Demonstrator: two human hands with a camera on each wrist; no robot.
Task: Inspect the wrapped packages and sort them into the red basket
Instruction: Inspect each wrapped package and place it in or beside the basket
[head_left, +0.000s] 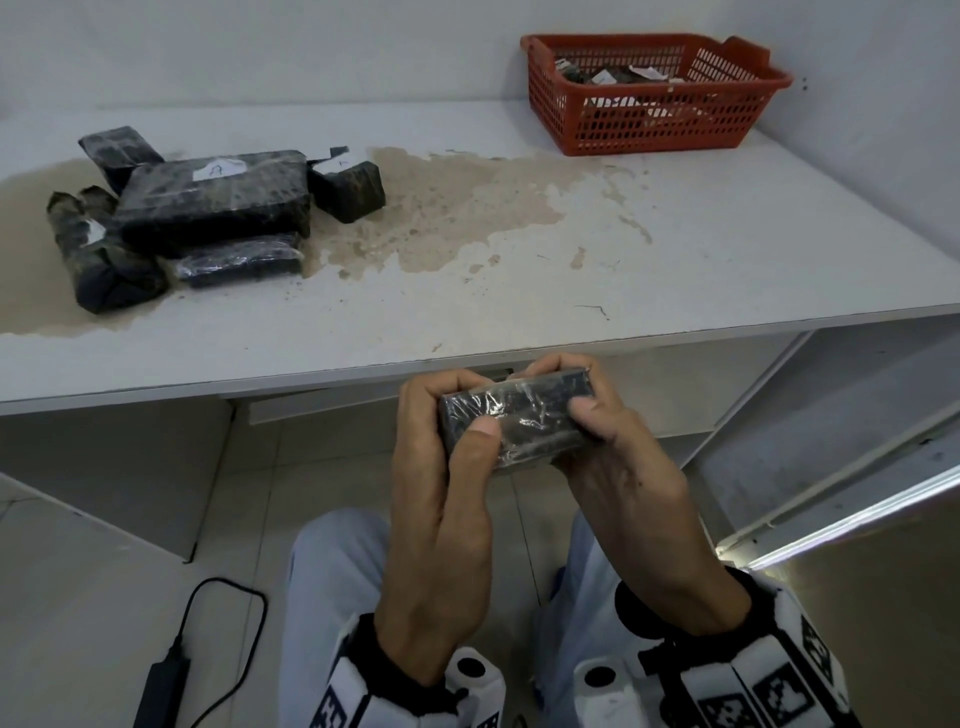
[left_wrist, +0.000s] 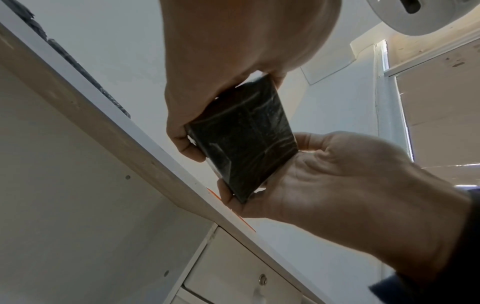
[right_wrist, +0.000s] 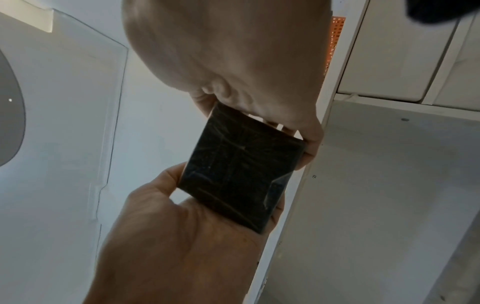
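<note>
Both hands hold one small black package (head_left: 514, 415) wrapped in clear film, below the table's front edge and above my lap. My left hand (head_left: 447, 415) grips its left end, thumb on top. At the other end my right hand (head_left: 592, 415) curls round it. From underneath, the left wrist view shows the package (left_wrist: 244, 139) between the two hands, and so does the right wrist view (right_wrist: 241, 174). A pile of several black wrapped packages (head_left: 197, 208) lies on the table's left. The red basket (head_left: 623, 119) stands at the far right with several packages inside.
The white table (head_left: 519, 301) has a large brown stain across its middle. A black charger with its cable (head_left: 166, 680) lies on the floor at lower left. White shelving (head_left: 831, 415) stands to the right under the table.
</note>
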